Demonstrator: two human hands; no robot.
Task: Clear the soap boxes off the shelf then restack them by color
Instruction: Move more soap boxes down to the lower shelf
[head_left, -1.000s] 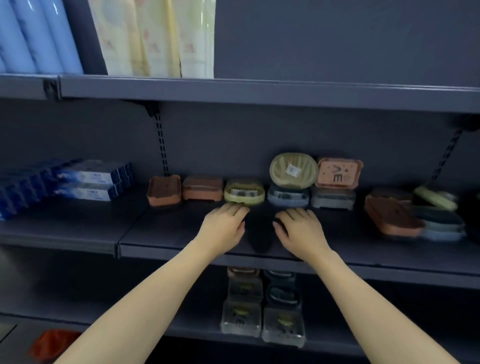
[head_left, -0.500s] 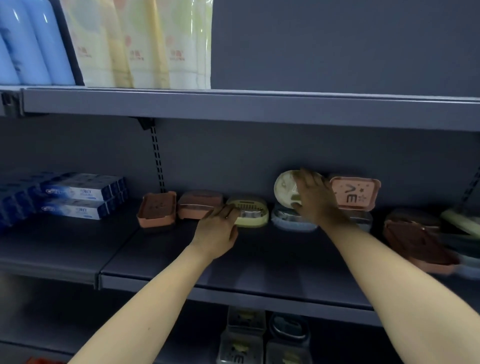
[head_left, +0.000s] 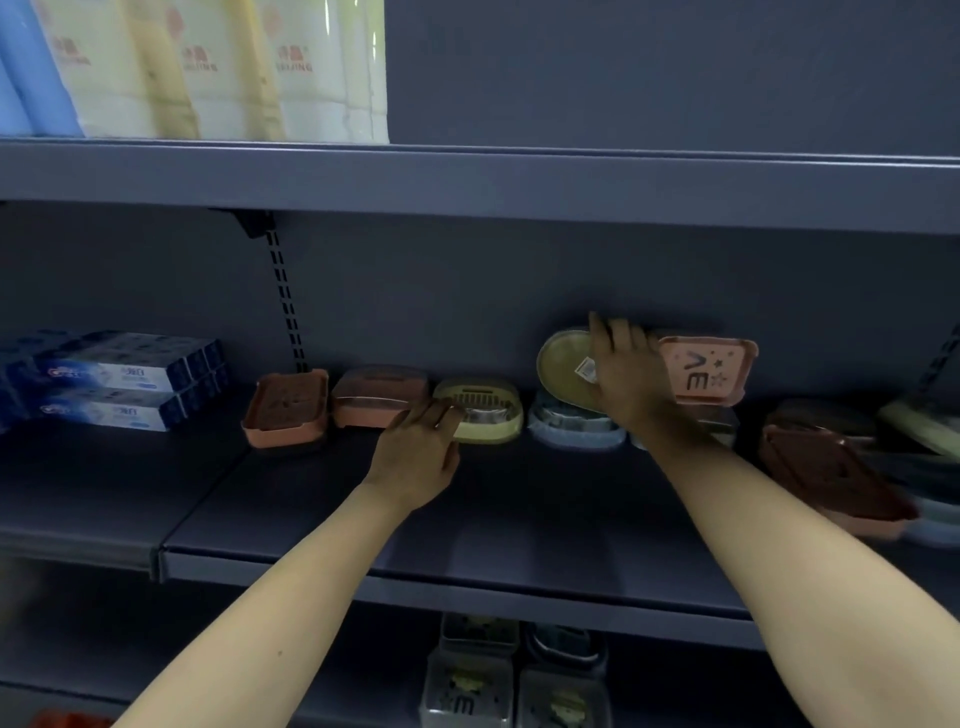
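- The dark shelf (head_left: 519, 525) holds soap boxes in a row.
- The left hand (head_left: 415, 452), fingers flat, touches the yellow box (head_left: 488, 415).
- Right of it, the right hand (head_left: 628, 374) grips the green lid (head_left: 563, 366).

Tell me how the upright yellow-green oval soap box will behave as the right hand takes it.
The yellow-green oval soap box stands on edge atop the blue soap box, so it will probably tip or roll once disturbed. It looks like thin rigid plastic, likely light and stiff. Its smooth face may slip under the right hand.

right hand (head_left: 626, 379) | rose from shelf front | onto upright yellow-green soap box (head_left: 563, 366)
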